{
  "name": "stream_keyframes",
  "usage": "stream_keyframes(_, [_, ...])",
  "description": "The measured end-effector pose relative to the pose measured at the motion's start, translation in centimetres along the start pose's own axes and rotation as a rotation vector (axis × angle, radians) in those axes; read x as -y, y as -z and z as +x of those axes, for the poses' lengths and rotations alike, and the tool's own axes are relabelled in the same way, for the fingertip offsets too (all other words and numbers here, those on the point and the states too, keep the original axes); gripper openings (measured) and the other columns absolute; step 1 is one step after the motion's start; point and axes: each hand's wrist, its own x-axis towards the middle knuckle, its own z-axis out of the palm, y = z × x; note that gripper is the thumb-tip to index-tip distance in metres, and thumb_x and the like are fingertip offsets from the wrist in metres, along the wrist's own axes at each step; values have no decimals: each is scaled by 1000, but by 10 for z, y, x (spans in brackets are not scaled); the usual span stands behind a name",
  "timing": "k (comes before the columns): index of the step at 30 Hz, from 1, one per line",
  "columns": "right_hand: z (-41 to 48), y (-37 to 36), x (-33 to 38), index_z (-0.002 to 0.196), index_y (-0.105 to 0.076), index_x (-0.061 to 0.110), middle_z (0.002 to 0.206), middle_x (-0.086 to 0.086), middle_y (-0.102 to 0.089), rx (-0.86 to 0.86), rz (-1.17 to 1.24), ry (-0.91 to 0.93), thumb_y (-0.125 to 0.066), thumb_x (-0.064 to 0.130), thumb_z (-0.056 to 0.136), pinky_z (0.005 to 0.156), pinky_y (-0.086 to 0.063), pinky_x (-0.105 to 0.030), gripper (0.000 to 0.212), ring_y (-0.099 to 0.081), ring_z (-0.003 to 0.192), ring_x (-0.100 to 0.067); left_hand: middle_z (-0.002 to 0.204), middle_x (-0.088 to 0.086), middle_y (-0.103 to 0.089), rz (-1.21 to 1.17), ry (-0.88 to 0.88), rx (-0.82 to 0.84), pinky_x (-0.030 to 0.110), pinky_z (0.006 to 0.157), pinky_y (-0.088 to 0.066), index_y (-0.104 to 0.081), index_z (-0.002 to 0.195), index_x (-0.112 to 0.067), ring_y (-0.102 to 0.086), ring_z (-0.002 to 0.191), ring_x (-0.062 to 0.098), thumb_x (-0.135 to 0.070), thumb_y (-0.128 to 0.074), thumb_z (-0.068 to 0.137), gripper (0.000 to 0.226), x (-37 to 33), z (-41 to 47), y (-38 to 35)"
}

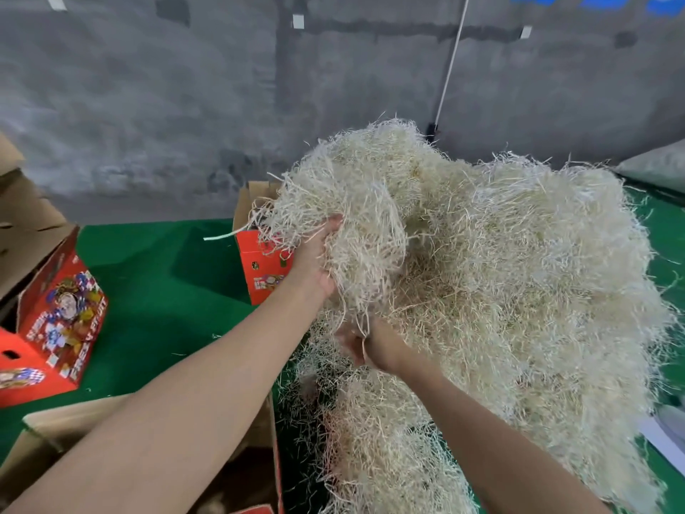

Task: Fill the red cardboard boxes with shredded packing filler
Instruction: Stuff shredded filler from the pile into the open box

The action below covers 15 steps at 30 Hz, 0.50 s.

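A large heap of pale shredded packing filler [500,272] covers the right half of the green table. My left hand [317,254] is raised at the heap's left side and grips a thick clump of filler that hangs down over it. Below it, my right hand [365,345] pinches strands at the bottom of the same clump. One red cardboard box [261,270] with open flaps stands behind my left hand, with strands hanging over its rim. Another red box [255,458] sits open at the bottom edge, under my left forearm.
Two more red printed boxes [55,317] stand at the left edge, beside brown cardboard [22,217]. The green table [163,283] shows between them. A grey concrete wall [185,105] rises behind, with a white cord [450,64] running down it. White sheets [663,432] lie at the right.
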Motion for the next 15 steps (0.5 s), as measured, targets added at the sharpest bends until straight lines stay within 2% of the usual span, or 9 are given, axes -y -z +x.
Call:
stream_keyframes(2, [0,-11,-22,101,-58,5,92,-5,-60,-5,-403,-32,-40,21,98,80,-53,-28,24,-59,80,-16,78,15,-71,-7,-21,11,40,71,-52,-63,85,-4,-68,71,29,-19,-66,79,17,-8,-2,2])
stream_keyframes(3, [-2,-10,-29,105,-57,6,100,-10,-61,-27,-443,-47,-41,18,97,83,-51,-27,22,-59,86,-19,73,15,-71,-5,-32,14,39,67,-52,-62,85,-4,-69,65,28,-19,-68,75,19,-12,-3,5])
stream_keyframes(5, [-4,-1,-29,110,-58,7,105,-11,-64,-152,-316,-35,-47,11,94,76,-53,-22,20,-62,86,-18,65,14,-71,-12,-52,-1,37,63,-51,-60,85,-3,-69,58,27,-18,-72,66,27,-16,-6,14])
stream_keyframes(7, [-5,14,-12,108,-59,11,97,-4,-66,-363,-186,47,-54,4,90,67,-52,-14,20,-61,74,-8,67,15,-71,-36,-68,-16,39,64,-52,-62,83,-2,-70,60,28,-18,-70,67,24,-18,-9,23])
stream_keyframes(9, [-9,27,16,99,-55,19,90,7,-63,-502,67,90,-55,-1,87,71,-56,-22,23,-62,74,-4,73,16,-72,-74,-60,-6,43,69,-53,-71,75,-2,-70,66,30,-23,-70,65,23,-23,-15,32])
stream_keyframes(10, [-11,32,32,97,-52,23,90,8,-62,-499,299,105,-53,-3,88,72,-57,-27,28,-64,77,-9,75,16,-72,-94,-62,8,44,67,-54,-73,68,-3,-70,67,31,-25,-70,65,23,-25,-16,36])
stream_keyframes(12, [-18,36,63,111,-50,23,103,1,-62,-326,960,119,-45,-1,92,67,-58,-32,31,-67,85,-16,74,15,-72,-115,-93,22,42,59,-55,-75,61,-5,-70,64,31,-30,-65,76,31,-30,-19,45])
stream_keyframes(13, [-21,35,75,117,-49,21,113,-4,-61,-201,1209,116,-42,7,95,70,-57,-34,27,-66,92,-17,75,15,-72,-120,-98,28,42,59,-54,-75,60,-6,-70,65,31,-31,-63,81,35,-34,-23,48])
stream_keyframes(15, [-29,28,101,115,-59,16,119,-10,-60,7,1354,120,-36,33,98,72,-57,-38,32,-62,102,-20,79,16,-73,-90,-118,50,47,69,-52,-75,67,-5,-71,70,33,-25,-65,78,25,-42,-38,56])
